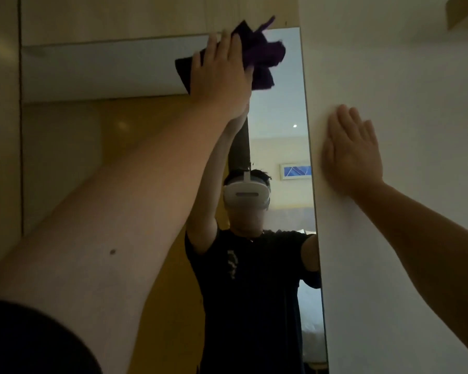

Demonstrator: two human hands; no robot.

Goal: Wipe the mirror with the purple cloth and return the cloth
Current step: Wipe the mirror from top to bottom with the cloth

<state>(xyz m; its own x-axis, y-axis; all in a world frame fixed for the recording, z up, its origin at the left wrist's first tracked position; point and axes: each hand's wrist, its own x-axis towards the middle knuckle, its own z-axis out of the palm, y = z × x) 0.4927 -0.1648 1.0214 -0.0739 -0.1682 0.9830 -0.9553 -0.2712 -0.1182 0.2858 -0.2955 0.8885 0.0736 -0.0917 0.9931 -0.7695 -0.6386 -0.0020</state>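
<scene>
Two bare arms reach up and away from the camera. Nearest, at the lower left, a dark sleeve (pixel 25 338) covers the left shoulder, and the left forearm runs diagonally up and to the right across the view. On the other side, the right forearm rises from the lower right corner toward the upper left. The right hand (pixel 351 152) lies flat on the white wall (pixel 403 76) just beside the mirror's right edge, palm down, fingers straight, close together and pointing up; it holds nothing.

Farther off, the left hand (pixel 222 68) is raised high at the top of the mirror (pixel 106 71), its back to the camera, fingers spread and pointing upward. Its grip presses the cloth (pixel 262 58) flat against the glass rather than pinching it. The purple cloth is bunched and sits under and to the right of the palm, with most of it spilling out past the fingers toward the mirror's upper right corner. One corner of it pokes up over the top edge onto the wood panel (pixel 119 14) above. Its long axis runs roughly from lower left to upper right.

In the glass, the person's reflection wears a white headset (pixel 245 197) and a dark shirt, one arm raised to the cloth.
</scene>
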